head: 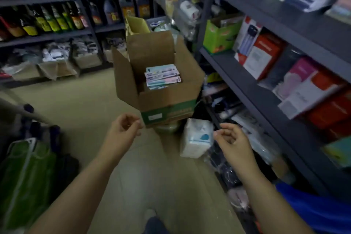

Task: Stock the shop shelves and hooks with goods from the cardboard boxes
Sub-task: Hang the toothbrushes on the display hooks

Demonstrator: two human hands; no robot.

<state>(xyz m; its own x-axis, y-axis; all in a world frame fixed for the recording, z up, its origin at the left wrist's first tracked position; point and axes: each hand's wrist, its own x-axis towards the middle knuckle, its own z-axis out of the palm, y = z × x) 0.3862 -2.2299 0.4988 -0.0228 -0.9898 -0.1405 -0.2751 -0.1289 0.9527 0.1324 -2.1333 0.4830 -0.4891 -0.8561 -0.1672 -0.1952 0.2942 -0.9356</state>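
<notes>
An open cardboard box with a green band stands in the aisle ahead, its flaps up. Inside lies a stack of flat pastel packets. My left hand hovers just before the box's near left corner, fingers loosely curled and holding nothing. My right hand hangs to the right of a white wrapped pack with a blue mark, fingers loosely curled, apart from the pack and empty.
Dark metal shelves on the right carry red, white and pink boxes. Bottles fill the far left shelves. A second open box stands behind the first. Green bags sit at the lower left. Bagged goods crowd the floor at right.
</notes>
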